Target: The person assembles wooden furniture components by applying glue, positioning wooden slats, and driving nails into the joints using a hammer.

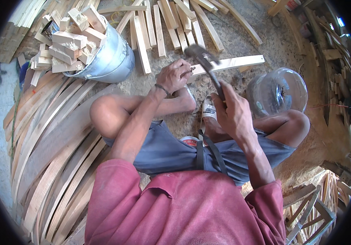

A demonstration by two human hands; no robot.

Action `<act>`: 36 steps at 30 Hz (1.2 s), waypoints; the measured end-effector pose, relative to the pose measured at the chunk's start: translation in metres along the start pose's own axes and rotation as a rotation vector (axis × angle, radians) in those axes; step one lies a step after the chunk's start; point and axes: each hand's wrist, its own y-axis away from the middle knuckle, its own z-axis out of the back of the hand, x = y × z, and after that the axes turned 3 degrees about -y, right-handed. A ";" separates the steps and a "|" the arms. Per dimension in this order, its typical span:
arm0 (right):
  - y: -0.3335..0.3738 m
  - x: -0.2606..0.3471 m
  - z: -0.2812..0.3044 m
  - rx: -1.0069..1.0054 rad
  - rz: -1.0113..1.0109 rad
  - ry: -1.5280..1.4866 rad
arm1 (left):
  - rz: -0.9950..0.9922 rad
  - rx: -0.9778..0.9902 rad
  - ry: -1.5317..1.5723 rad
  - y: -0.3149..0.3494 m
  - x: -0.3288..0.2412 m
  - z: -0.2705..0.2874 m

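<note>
My right hand (236, 112) is closed round the handle of a hammer (213, 78). The hammer's dark head is raised over the near end of a pale wooden strip (236, 62) and is a little blurred. At that end of the strip, my left hand (173, 75) is closed, with thumb and fingers pinched on a small dark nail (192, 70). Part of the nail is hidden by the fingers. The strip slants away to the right across the ground, just beyond my feet.
At the upper left stands a metal bucket (116, 57) heaped with wood offcuts (71, 38). Several loose strips (159, 30) lie ahead on the ground. A clear plastic container (279, 90) is by my right knee. Long boards (57, 163) are stacked at left, and a frame (314, 216) stands lower right.
</note>
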 end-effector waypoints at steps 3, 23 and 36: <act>0.004 0.018 0.006 -0.141 0.111 -0.047 | -0.027 -0.031 0.018 0.001 0.003 -0.001; 0.002 -0.047 -0.035 0.128 -0.154 0.109 | 0.012 0.091 -0.057 -0.006 -0.010 0.007; 0.000 -0.040 -0.037 0.098 -0.243 -0.110 | 0.051 0.188 -0.267 -0.007 -0.003 -0.001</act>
